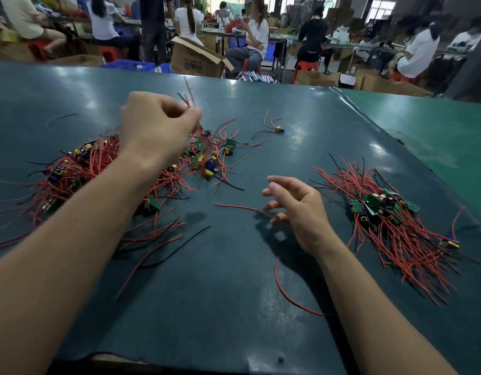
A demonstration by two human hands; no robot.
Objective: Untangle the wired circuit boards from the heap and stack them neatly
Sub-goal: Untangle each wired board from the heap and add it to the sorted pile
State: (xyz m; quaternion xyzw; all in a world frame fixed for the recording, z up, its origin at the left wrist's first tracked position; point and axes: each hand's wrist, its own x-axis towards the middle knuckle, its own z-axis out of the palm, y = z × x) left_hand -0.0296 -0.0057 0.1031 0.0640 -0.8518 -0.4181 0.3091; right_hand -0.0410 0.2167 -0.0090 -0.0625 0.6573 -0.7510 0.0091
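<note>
Head view: left grip (158, 125) pinches red wires (192, 104), board (210, 166) dangling below over the heap (80, 169); right grip (293, 209) hovers loose-fingered, holding nothing.

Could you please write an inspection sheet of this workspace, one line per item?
Surface: dark green mat, glossy, with a lighter green table at the right.
Job's things: tangled heap at the left; tidier pile at the right; one single board lying apart at the far side.
Clutter: loose red wire and loose black wire on the mat.
Hands: left hand raised, pinching red wires of a lifted blurred board; right hand relaxed, holding nothing.
Cables: red and black leads only, on the boards.
Surroundings: seated workers, cardboard box, blue crates, red stools.
</note>
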